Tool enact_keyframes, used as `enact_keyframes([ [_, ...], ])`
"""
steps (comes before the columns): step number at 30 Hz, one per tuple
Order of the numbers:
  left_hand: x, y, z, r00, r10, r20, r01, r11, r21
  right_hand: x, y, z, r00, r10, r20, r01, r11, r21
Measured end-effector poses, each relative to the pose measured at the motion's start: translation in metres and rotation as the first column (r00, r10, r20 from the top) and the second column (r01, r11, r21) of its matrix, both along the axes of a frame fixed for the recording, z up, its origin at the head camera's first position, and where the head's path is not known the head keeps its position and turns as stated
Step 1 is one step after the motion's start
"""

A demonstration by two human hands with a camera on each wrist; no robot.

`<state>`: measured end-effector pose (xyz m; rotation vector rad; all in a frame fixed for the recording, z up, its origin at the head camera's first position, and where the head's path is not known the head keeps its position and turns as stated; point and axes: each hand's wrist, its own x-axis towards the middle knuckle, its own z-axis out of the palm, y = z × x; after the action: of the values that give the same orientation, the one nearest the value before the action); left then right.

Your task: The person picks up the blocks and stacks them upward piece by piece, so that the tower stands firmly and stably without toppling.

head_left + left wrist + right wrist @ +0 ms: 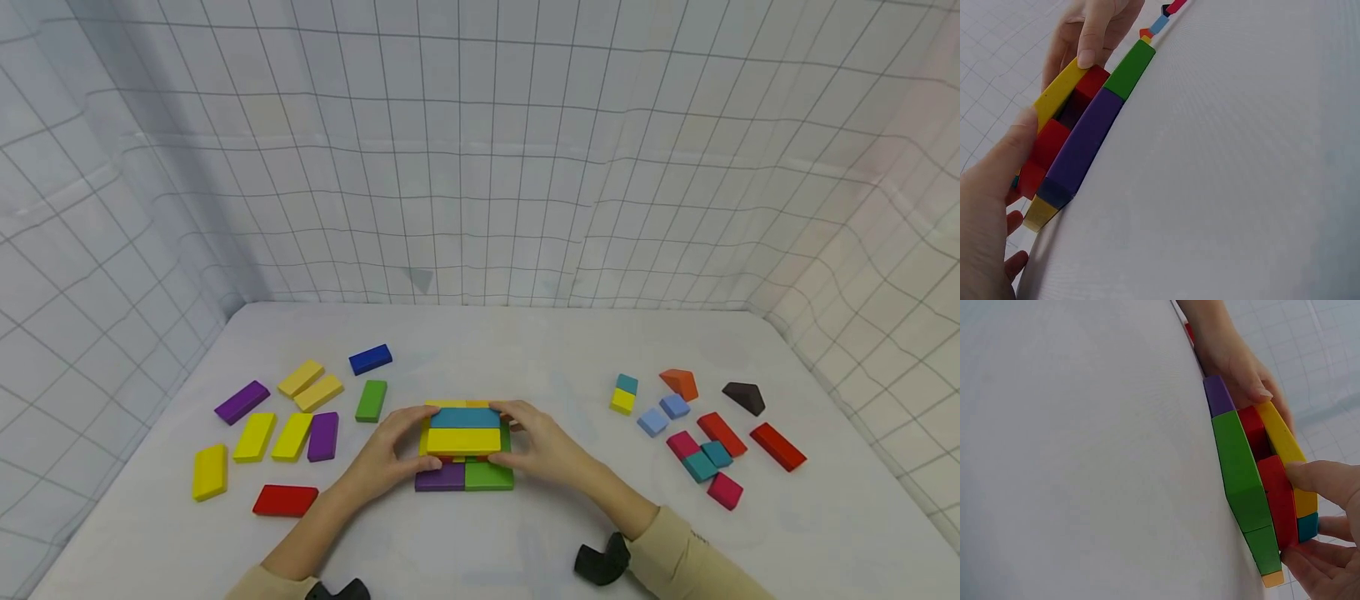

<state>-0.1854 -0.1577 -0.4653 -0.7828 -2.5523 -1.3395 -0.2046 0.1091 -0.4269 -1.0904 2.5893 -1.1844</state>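
A stack of toy building blocks stands on the table between both hands. Its bottom layer includes a purple block [440, 477], a green block [489, 477] and yellow ones behind. Red blocks [1277, 500] form the middle layer. On top, a yellow block [463, 441] and a teal block [465, 417] lie side by side. My left hand [386, 454] holds their left end, thumb at the yellow block's front and fingers at the back. My right hand [551, 442] grips their right end likewise, its thumb [1322, 479] against the yellow block's front face.
Left on the white table [525, 542] lie several loose yellow blocks [210, 472], purple blocks [322, 437], a red block [285, 500], a green block [371, 401] and a blue block [371, 359]. At right are red blocks [777, 447], small cubes [700, 467] and an orange piece [679, 383].
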Motion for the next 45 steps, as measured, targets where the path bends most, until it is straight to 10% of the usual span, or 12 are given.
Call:
enact_keyframes([
  [21,0.0,-0.001,-0.004,1.0,0.006,0.013,-0.006,1.0,-0.007,-0.006,0.012,0.005,0.998,0.033,0.057,-0.033,0.999,-0.001],
  [26,0.0,-0.001,-0.004,1.0,0.012,0.006,-0.012,1.0,-0.013,-0.029,0.058,0.019,0.994,-0.103,-0.028,0.101,0.993,-0.069],
  [34,0.0,-0.001,-0.004,1.0,0.012,-0.013,-0.012,1.0,-0.022,-0.041,0.17,0.028,0.914,-0.406,0.007,0.407,0.913,-0.018],
  [45,-0.001,0.001,-0.003,1.0,0.014,-0.004,-0.014,1.0,-0.019,-0.005,0.266,0.019,0.909,-0.394,0.136,0.356,0.903,0.239],
])
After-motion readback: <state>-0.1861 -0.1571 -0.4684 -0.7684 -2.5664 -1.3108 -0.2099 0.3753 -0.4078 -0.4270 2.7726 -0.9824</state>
